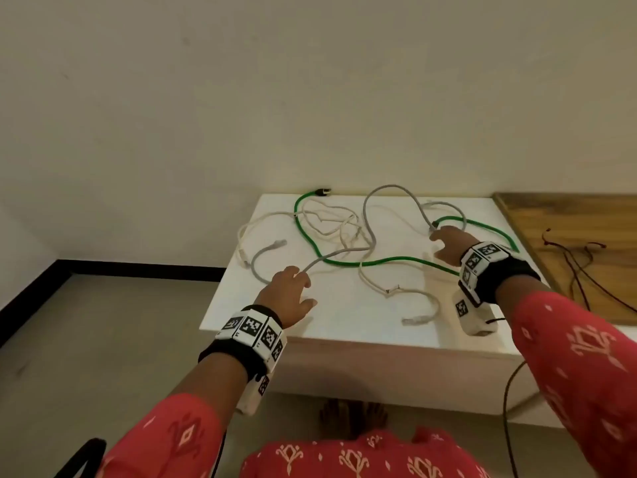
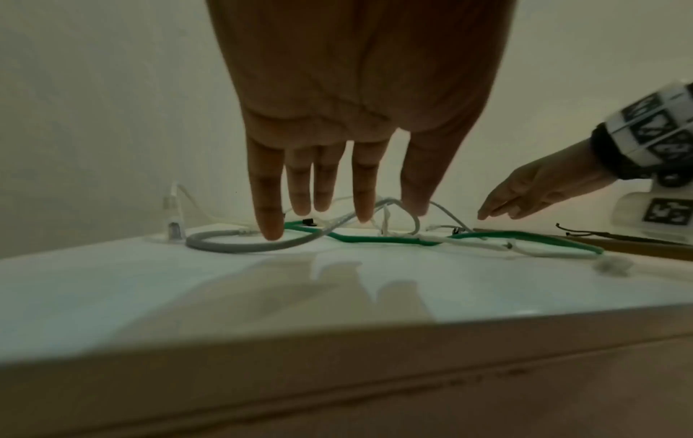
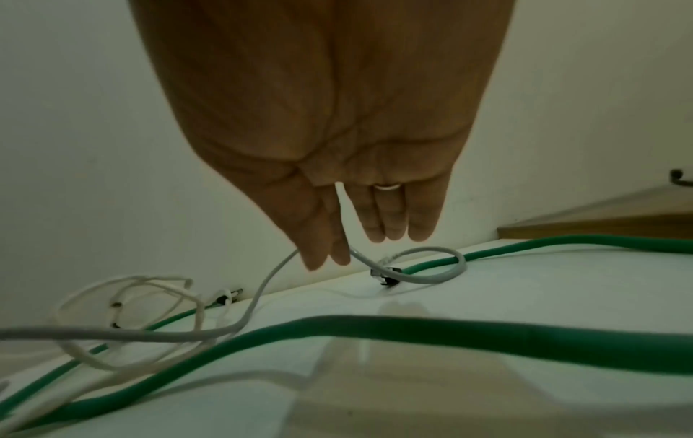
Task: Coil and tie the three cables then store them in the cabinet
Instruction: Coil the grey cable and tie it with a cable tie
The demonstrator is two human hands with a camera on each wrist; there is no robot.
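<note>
Three cables lie tangled on the white tabletop point(image 1: 344, 315): a green cable point(image 1: 389, 259) point(image 3: 412, 326), a grey cable point(image 1: 368, 222) point(image 2: 232, 246) and a thin white cable point(image 1: 324, 215) point(image 3: 124, 281). My left hand point(image 1: 303, 288) point(image 2: 337, 213) reaches down over the near left loop of the grey cable with straight, spread fingers. One fingertip point(image 2: 270, 234) is at that loop. My right hand point(image 1: 439, 238) point(image 3: 356, 249) hangs with straight fingers at the far right, by the grey cable's arch and a green cable end. It grips nothing.
A wooden surface point(image 1: 568, 236) adjoins the tabletop on the right, with thin dark red wires point(image 1: 579, 260) on it. A wall stands right behind the table. A dark cord point(image 1: 506, 408) hangs at the table's front right. Floor lies to the left.
</note>
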